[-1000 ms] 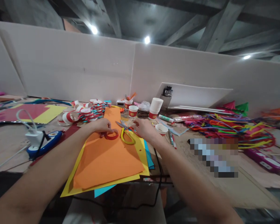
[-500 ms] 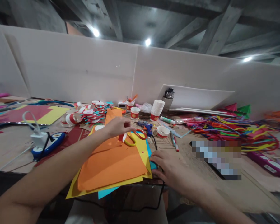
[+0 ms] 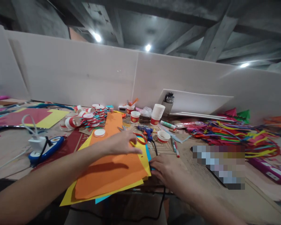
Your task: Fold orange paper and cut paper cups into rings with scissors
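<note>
My left hand [image 3: 126,143] hovers over the stacked sheets, thumb apart from the bent fingers, with nothing visible in it. Beneath it lie orange paper [image 3: 107,178], yellow paper [image 3: 67,194] and a blue sheet [image 3: 101,199]. Scissors with orange and yellow handles [image 3: 144,140] are partly covered by that hand. At the right edge of the stack rests my right hand [image 3: 162,170], its fingers spread and touching the papers' edge; no held object shows. A white round disc [image 3: 99,133] lies on the orange paper. Just beyond the hands is a blue glue gun [image 3: 149,132].
Paper cups [image 3: 157,113] stand stacked at the back, near a bottle [image 3: 168,103]. Cut cup rings [image 3: 71,122] are piled left. A short cup [image 3: 163,136], markers [image 3: 175,147] and colourful pipe cleaners [image 3: 224,131] lie right. A blue power strip [image 3: 46,151] sits left.
My left hand has come nearer and slightly right over the papers, uncovering the white disc. A small red-and-white piece beside it no longer shows. My right hand has barely moved.
</note>
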`<state>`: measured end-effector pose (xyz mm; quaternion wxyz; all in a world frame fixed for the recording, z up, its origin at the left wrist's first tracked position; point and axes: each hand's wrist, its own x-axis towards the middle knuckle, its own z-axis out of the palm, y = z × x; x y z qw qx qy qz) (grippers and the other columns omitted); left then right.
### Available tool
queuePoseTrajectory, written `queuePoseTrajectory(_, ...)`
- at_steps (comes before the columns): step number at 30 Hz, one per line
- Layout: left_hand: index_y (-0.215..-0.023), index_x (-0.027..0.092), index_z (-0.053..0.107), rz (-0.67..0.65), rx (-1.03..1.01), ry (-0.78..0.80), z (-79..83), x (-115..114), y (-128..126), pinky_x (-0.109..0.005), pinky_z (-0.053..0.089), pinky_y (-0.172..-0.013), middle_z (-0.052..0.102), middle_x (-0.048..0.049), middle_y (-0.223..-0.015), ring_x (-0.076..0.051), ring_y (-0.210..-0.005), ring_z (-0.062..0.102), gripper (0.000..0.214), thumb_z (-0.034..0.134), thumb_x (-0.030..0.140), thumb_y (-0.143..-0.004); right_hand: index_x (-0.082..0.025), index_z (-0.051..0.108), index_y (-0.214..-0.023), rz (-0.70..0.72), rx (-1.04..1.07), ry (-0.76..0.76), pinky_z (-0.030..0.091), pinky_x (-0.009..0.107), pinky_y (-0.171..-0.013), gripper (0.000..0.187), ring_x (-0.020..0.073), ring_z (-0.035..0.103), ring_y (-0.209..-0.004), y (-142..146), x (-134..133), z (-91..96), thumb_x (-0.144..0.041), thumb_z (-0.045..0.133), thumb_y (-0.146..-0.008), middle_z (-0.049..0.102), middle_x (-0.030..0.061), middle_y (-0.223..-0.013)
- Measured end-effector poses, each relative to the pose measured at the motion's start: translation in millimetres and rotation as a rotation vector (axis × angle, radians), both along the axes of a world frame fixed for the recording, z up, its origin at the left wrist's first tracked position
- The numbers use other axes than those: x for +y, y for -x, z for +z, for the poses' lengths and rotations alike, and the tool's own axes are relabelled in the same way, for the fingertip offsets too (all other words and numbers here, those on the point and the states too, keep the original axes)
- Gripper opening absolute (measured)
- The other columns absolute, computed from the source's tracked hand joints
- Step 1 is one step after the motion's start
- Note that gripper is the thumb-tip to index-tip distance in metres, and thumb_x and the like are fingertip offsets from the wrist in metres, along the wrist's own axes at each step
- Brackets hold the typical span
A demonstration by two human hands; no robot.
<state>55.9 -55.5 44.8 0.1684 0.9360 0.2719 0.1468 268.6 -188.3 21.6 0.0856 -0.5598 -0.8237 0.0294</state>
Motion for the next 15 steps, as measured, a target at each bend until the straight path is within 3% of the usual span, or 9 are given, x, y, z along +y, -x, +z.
queuePoseTrajectory(3, -0.113, 0.02, 0.061, -0.181, 0.101, 0.062, -9.6, -25.5, -12.1, -0.036, 0.047, -0.081, 0.064, -0.0125, -0.115, -0.028, -0.097, 0.061, 0.07, 0.065, 0.07, -0.065, -0.018, 0.071, -0.087, 0.128, -0.079, -0.143, 0.047, 0.033, -0.079, 0.02, 0.0215, 0.063, -0.089, -1.8, 0.6, -3.2, -0.017, 0.051, -0.092, 0.071, 0.0087, -0.092)
queuePoseTrajectory(7, -0.13, 0.021, 0.054, -0.315, 0.139, -0.045, -19.3, -32.8, -14.3, -0.043, 0.04, -0.099, 0.055, -0.0147, -0.134, -0.035, -0.122, 0.05, 0.079, 0.067, 0.064, -0.065, -0.019, 0.07, -0.092, 0.183, -0.069, -0.187, 0.047, 0.031, -0.079, 0.022, 0.0198, 0.063, -0.089, 0.6, -4.5, -2.6, -0.015, 0.049, -0.093, 0.071, 0.0074, -0.095)
queuePoseTrajectory(15, -0.129, 0.021, 0.058, -0.331, 0.212, -0.011, -10.3, -31.4, -12.3, -0.043, 0.038, -0.102, 0.058, -0.0137, -0.133, -0.034, -0.122, 0.052, 0.073, 0.055, 0.069, -0.074, -0.019, 0.071, -0.082, 0.121, 0.152, -0.114, 0.05, 0.026, -0.078, 0.031, 0.0159, 0.066, -0.085, -1.2, -2.5, 0.1, 0.002, 0.048, -0.08, 0.073, 0.005, -0.09)
